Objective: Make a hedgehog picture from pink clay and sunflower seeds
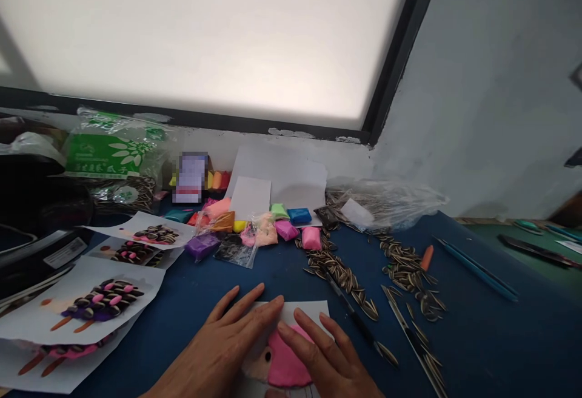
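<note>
A white sheet of paper (313,309) lies on the blue table in front of me, bearing a flat pink patch of modelling clay (286,367). Beside the pink, a pale peach clay part (257,364) carries a small black dot. My left hand (222,343) rests along the paper's left side, fingers stretched out, holding nothing. Over the pink clay lies my right hand (325,355), its fingers spread and touching the clay. The hands partly hide the paper and the clay.
Sunflower seeds (339,273) lie in loose piles, with a black pen (352,310) and a metal tool (413,340) among them. Colored clay packets (202,245) sit behind. Finished seed pictures (97,304) are stacked left; a seed bag (113,155) stands at the back.
</note>
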Available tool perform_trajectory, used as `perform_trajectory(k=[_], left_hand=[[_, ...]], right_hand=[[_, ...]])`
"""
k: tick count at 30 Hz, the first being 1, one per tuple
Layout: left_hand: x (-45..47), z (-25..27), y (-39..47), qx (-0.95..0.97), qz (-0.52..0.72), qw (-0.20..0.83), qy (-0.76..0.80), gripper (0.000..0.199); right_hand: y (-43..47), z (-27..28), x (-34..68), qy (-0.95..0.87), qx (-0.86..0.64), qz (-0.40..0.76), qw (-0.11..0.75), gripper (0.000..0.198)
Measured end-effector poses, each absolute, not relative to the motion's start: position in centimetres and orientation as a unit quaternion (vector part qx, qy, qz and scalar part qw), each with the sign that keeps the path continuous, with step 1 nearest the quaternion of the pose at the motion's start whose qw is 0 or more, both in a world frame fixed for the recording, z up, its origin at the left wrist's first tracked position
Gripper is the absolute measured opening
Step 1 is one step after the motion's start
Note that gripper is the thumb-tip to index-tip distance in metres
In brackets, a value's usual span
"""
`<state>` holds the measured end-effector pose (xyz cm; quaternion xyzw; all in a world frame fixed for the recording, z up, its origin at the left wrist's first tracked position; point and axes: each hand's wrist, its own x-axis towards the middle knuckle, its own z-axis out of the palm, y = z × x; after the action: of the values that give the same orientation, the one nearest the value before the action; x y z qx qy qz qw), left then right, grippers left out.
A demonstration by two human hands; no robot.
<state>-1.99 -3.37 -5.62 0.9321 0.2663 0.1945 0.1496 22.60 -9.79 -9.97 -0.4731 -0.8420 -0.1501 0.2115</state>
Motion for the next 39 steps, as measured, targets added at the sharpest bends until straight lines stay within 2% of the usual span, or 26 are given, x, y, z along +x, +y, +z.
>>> perform_trajectory(k=[4, 8, 13, 15, 18, 22, 39], left_hand=[[-2.0, -5.7, -3.4, 0.930, 0.203, 0.146, 0.269, 0.088], [-2.1, -5.9, -3.3, 0.930, 0.204, 0.144, 0.270, 0.088], [-2.1, -6.0, -3.3, 0.932, 0.201, 0.133, 0.271, 0.091], [-2.2, -5.9, -3.3, 0.934, 0.206, 0.124, 0.265, 0.090], [-2.2, -5.8, -3.3, 0.936, 0.210, 0.113, 0.258, 0.090], [-2.2, -6.0, -3.3, 0.938, 0.205, 0.108, 0.256, 0.094], [-2.4, -6.9, -2.8, 0.941, 0.198, 0.098, 0.256, 0.094]], right_hand=[[-9.9, -9.6, 22.0, -0.849, -0.432, -0.193, 0.235, 0.049], [-9.2, -9.9, 21.4, -0.839, -0.362, -0.274, 0.301, 0.036], [-8.9, -9.8, 21.6, -0.828, -0.359, -0.279, 0.328, 0.030], [-9.1, -9.1, 22.0, -0.836, -0.354, -0.283, 0.309, 0.027], [-9.3, -7.7, 22.5, -0.864, -0.345, -0.284, 0.233, 0.025], [-9.3, -6.3, 22.9, -0.853, -0.342, -0.288, 0.270, 0.019], [-9.4, -6.1, 24.0, -0.874, -0.327, -0.255, 0.254, 0.015]])
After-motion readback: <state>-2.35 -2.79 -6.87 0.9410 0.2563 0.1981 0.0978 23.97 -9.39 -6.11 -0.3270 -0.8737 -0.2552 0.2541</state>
